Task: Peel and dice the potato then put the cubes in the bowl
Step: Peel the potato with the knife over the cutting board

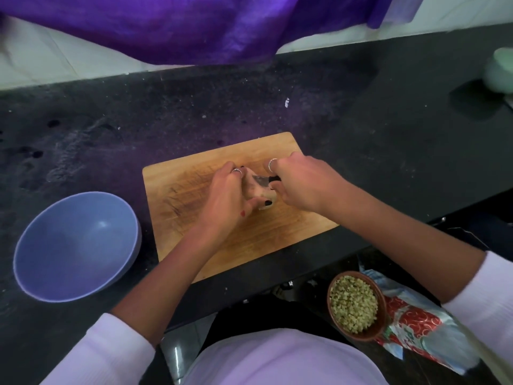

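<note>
We are over the pale rectangular wooden cutting board (pixel 222 234), which lies at the centre of the dark speckled stone surface (pixel 361 129). Our left hand (pixel 230 195) grips the small pale potato (pixel 262 191) above the middle of the board, its fingers (pixel 236 171) curled round the far side and the thumb on the near side. Our right hand (pixel 301 184), at three o'clock from the potato, holds the short black-handled knife (pixel 263 179), fingers wrapped tightly round the handle and the blade lying against the potato's top. We judge this to be the peeling step; we cannot tell how much skin is left. No cubes lie on the board, so the dicing is not begun. The round blue-grey bowl (pixel 33 262), at eight o'clock from the board, holds nothing, so the transfer is also ahead.
</note>
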### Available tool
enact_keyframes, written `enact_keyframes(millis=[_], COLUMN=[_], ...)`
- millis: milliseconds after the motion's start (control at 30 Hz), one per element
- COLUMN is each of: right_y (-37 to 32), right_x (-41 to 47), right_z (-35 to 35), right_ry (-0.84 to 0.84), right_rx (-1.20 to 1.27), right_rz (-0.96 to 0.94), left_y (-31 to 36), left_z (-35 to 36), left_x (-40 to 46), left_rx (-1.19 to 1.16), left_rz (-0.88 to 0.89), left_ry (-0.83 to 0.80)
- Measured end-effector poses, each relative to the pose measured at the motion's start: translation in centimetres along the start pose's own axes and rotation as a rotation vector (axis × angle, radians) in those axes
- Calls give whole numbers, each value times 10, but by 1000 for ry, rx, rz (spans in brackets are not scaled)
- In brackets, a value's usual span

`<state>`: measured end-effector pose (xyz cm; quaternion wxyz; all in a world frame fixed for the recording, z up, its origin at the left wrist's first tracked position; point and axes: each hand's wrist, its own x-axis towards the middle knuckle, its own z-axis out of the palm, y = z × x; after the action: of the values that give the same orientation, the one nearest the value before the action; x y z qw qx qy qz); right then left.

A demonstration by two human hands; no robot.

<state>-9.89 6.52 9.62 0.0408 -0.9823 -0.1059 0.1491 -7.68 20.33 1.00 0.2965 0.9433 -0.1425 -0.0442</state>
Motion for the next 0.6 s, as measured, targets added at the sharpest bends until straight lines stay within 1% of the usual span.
enact_keyframes(millis=[167, 233, 300, 400, 467, 533, 600], right_y=[2, 2, 2, 3, 4, 9, 15], right_x=[-9, -8, -2, 14, 21, 22, 18], right_z=[12, 10, 6, -6, -12, -11, -2], right_ry=[52, 20, -88, -314, -404, -395, -283], right_rx=[6, 1, 12, 71, 123, 122, 75], right_rz=[10, 27, 99, 232, 260, 252, 222], left_y=[-3, -2, 2, 8, 10, 11, 12], left_z=[2, 2, 1, 0, -2, -4, -4], left_x=[0, 2, 4, 7, 8, 8, 8], left_rx=[81, 105, 123, 131, 147, 161, 170], left_rz=[39, 46, 42, 21, 12, 1, 15], left_ry=[-19, -39, -56, -83, -79, -81, -96])
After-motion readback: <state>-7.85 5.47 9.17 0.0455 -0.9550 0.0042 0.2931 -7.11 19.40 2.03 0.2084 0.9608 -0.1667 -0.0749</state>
